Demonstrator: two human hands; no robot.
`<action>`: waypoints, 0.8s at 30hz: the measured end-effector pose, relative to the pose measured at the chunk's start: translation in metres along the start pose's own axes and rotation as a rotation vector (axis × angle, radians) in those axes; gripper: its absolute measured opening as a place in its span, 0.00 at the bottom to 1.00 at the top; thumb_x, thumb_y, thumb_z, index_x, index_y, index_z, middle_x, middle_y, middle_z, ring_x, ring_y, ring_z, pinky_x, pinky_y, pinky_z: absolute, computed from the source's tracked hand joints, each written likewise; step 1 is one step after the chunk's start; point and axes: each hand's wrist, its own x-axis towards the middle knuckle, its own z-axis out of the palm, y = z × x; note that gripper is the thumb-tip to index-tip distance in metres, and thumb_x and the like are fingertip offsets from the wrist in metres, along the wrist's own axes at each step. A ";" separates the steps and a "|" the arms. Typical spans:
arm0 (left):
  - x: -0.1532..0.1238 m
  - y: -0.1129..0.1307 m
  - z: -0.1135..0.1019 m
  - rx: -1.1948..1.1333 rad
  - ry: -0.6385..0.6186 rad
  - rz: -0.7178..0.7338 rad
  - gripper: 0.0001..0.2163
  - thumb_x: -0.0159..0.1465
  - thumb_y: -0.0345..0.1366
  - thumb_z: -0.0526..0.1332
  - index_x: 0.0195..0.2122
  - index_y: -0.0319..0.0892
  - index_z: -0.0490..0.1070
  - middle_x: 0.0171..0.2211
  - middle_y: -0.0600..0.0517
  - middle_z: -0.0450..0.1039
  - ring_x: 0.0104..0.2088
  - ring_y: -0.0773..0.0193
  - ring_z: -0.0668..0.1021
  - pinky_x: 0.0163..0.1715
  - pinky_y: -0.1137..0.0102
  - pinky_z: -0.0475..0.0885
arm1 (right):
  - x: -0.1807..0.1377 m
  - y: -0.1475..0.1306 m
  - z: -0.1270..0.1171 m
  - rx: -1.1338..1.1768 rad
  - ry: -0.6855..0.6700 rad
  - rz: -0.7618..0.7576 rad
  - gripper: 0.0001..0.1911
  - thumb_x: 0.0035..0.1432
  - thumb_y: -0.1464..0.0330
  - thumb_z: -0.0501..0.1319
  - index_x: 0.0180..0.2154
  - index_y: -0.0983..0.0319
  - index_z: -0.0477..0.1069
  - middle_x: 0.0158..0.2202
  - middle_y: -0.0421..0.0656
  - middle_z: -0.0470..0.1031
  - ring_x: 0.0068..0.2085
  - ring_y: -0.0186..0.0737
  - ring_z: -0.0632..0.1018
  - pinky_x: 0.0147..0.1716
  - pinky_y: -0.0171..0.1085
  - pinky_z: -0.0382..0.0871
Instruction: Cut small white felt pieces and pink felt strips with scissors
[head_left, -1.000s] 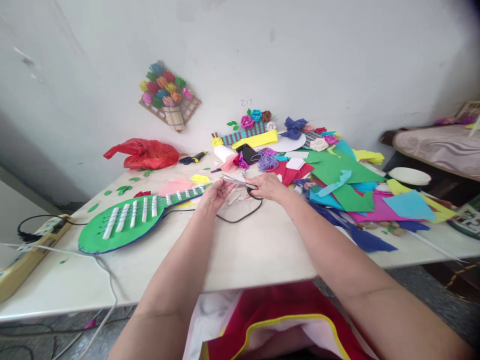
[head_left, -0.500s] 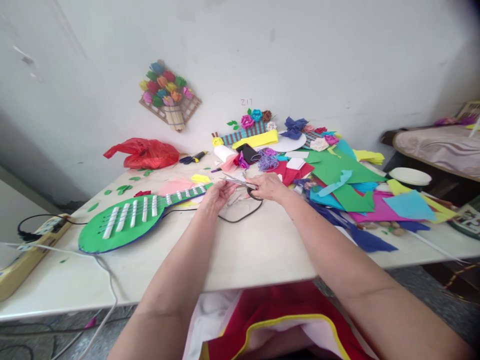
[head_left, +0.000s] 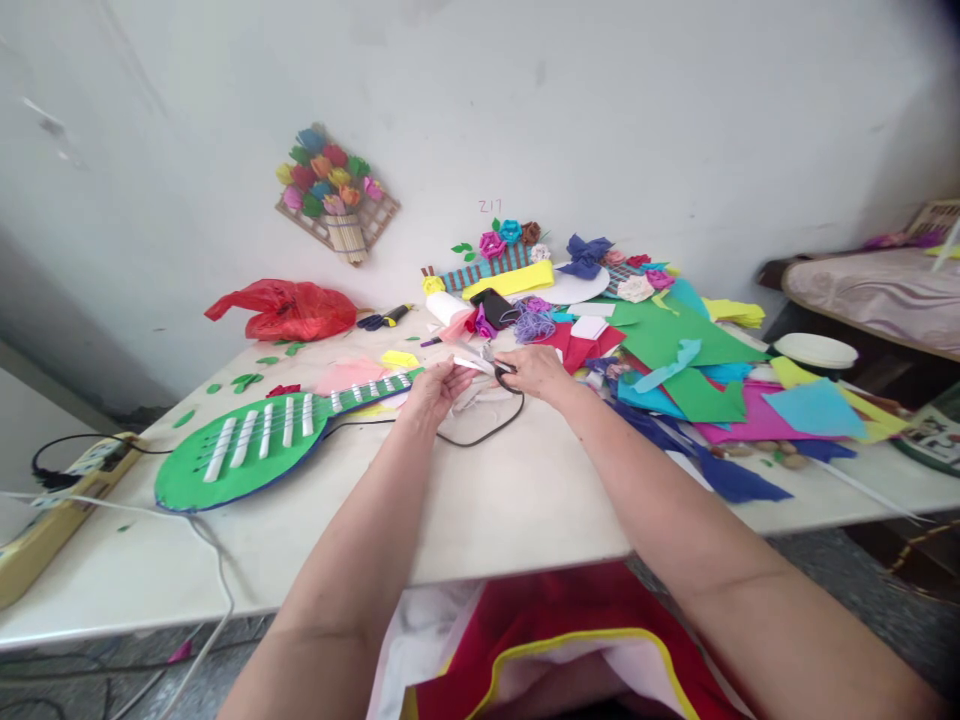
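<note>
My right hand (head_left: 535,371) is closed around a pair of scissors (head_left: 503,374) with black handles, and the blades point left. Close in front of the blades, my left hand (head_left: 439,388) pinches a small white strip (head_left: 469,365), likely paper. The blades are parted and lie at the strip; whether they touch it I cannot make out. Under the hands a black cable (head_left: 489,437) loops over the white table (head_left: 517,510), near some whitish scraps. To the left lies a green lute-shaped craft piece (head_left: 247,440) with white bars and strings.
A red plastic bag (head_left: 296,310) and a yellow-black cutter (head_left: 396,316) lie at the back left. Coloured paper sheets (head_left: 690,350) cover the right side. A phone (head_left: 493,307) and purple yarn (head_left: 531,325) lie behind the hands. A power strip (head_left: 71,505) rests at the left edge.
The scissors' blades have opened wider and turned, and the white strip now shows between the hands. Both hands stay almost in place; the view has shifted slightly.
</note>
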 end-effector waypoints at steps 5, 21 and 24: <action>0.001 -0.001 -0.003 0.029 -0.053 0.084 0.05 0.60 0.28 0.56 0.28 0.35 0.68 0.27 0.45 0.76 0.31 0.61 0.80 0.31 0.72 0.75 | 0.004 0.017 0.004 -0.011 0.009 0.364 0.22 0.51 0.56 0.56 0.44 0.61 0.73 0.38 0.51 0.76 0.40 0.50 0.75 0.34 0.39 0.64; 0.001 -0.001 -0.004 0.059 -0.074 0.142 0.05 0.58 0.32 0.61 0.27 0.36 0.68 0.23 0.48 0.75 0.27 0.63 0.79 0.27 0.73 0.74 | 0.001 0.047 0.012 0.067 -0.247 0.491 0.19 0.45 0.61 0.62 0.37 0.66 0.76 0.38 0.55 0.76 0.38 0.48 0.76 0.33 0.39 0.68; 0.001 -0.002 -0.004 0.062 -0.094 0.157 0.05 0.57 0.33 0.61 0.27 0.36 0.68 0.24 0.47 0.76 0.27 0.63 0.79 0.28 0.73 0.74 | 0.001 0.055 0.014 0.154 -0.300 0.416 0.15 0.45 0.62 0.61 0.35 0.63 0.77 0.34 0.48 0.77 0.33 0.40 0.76 0.30 0.33 0.66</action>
